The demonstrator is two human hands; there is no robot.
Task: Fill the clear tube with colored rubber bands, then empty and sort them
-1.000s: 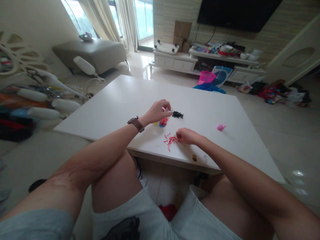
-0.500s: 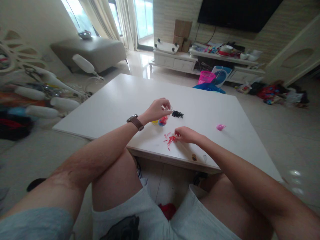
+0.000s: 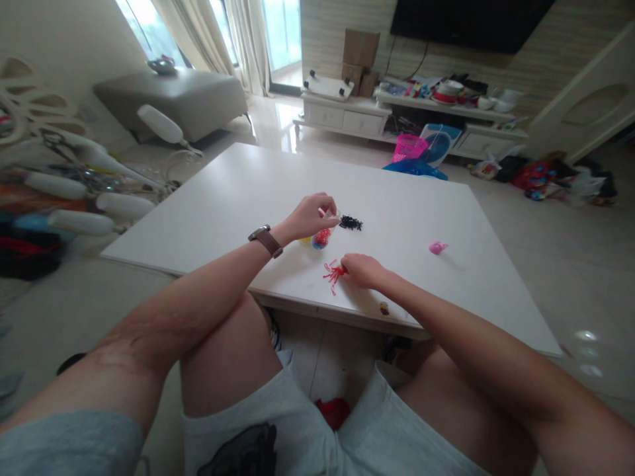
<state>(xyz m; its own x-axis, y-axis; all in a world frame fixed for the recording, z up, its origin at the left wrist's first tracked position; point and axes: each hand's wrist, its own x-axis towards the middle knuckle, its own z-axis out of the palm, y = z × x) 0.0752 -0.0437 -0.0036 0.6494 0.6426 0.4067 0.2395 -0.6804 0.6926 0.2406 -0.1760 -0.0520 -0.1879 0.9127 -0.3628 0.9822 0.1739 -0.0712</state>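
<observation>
My left hand point(image 3: 317, 217) is closed on the rim of a clear bag or cup point(image 3: 333, 222) over the table. Just below it stands a small clear container with red and blue pieces point(image 3: 320, 238), and something yellow point(image 3: 305, 241) shows beside that. A pile of small black pieces point(image 3: 352, 223) lies to the right of my left hand. Nearer to me, my right hand point(image 3: 360, 270) has its fingers closed at the right side of a small heap of red strips point(image 3: 333, 275), pinching some of them.
On the white table point(image 3: 421, 211) are a pink object point(image 3: 437, 248) to the right and a small brown and yellow item point(image 3: 384, 308) by the front edge. White lamp-like shapes point(image 3: 161, 124) stand beyond the left edge.
My right hand has shifted slightly left onto the red strips, and its fingers have closed. My left hand stays nearly in place. The view has shifted a little.
</observation>
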